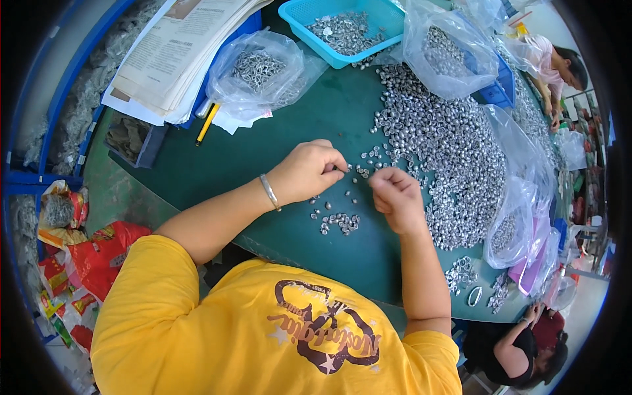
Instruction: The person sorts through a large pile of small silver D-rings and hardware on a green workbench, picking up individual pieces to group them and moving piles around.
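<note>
My left hand (311, 171), with a silver bangle (269, 191) at its wrist, is above the green table (289, 141), thumb and finger pinched together. Right across from it, my right hand (399, 197) is closed with curled fingers, slightly blurred. Whatever either hand holds is too small or hidden to name. A few loose silver metal pieces (361, 172), rounded and hollow, lie between the hands. Below them is a small cluster of similar pieces (340, 224). To the right of my right hand spreads a large heap of these silver pieces (454, 158).
A turquoise basket (309, 41) of metal pieces stands at the back, beside plastic bags (253, 69). Papers (172, 59) and a yellow pen (208, 125) lie at left. Along the right edge are a bangle (474, 296) and two people (556, 69).
</note>
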Motion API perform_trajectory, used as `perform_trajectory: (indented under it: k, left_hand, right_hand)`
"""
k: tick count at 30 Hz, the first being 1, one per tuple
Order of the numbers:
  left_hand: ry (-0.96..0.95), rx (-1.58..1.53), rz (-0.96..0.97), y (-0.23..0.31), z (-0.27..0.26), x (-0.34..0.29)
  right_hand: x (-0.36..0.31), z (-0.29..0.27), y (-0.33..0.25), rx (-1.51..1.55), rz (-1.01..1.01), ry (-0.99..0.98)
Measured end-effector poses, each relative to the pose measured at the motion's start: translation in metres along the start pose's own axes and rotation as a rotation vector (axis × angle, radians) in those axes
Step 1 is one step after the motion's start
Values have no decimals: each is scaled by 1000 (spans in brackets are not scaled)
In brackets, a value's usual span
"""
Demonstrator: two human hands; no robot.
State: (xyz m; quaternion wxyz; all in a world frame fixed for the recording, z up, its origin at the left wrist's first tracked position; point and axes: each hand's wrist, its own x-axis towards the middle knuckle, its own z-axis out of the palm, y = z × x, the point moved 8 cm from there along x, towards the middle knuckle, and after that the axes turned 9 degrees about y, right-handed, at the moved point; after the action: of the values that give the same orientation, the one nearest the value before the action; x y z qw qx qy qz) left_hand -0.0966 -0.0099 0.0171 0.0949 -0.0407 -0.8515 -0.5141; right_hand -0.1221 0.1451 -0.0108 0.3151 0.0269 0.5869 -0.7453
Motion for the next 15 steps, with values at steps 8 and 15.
perform_trajectory:
  k: [8,15]
  left_hand:
    - [53,21,35,-3,3,-1]
    - [88,33,46,-4,-11,0]
  right_hand:
    - [-26,21,-15,-1022,-544,-1]
    - [-13,-9,3,-148,-20,-20]
